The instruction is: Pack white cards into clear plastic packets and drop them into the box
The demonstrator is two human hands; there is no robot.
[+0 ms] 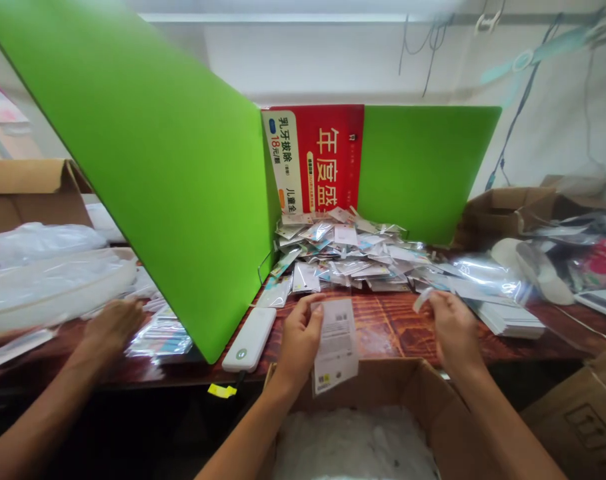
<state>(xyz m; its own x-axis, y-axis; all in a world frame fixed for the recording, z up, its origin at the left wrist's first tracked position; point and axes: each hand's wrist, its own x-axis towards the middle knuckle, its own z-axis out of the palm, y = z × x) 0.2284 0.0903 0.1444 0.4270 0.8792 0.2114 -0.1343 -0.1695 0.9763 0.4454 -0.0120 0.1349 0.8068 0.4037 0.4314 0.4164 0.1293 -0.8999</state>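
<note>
In the head view, my left hand point(303, 330) pinches a card point(339, 343) over the near edge of the surface point(383, 323); my right hand point(451, 327) pinches a strip point(423, 300). I'd judge this single-card handling, calling next for a steady left grip.

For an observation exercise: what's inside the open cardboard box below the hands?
Whitish, plastic-looking material lies in the cardboard box; anything beneath is covered. The printed card hides part of the box's far side.

Pale wall point(303, 63) behind green panels point(147, 167) and reddish wood-grained table point(383, 327)
</note>
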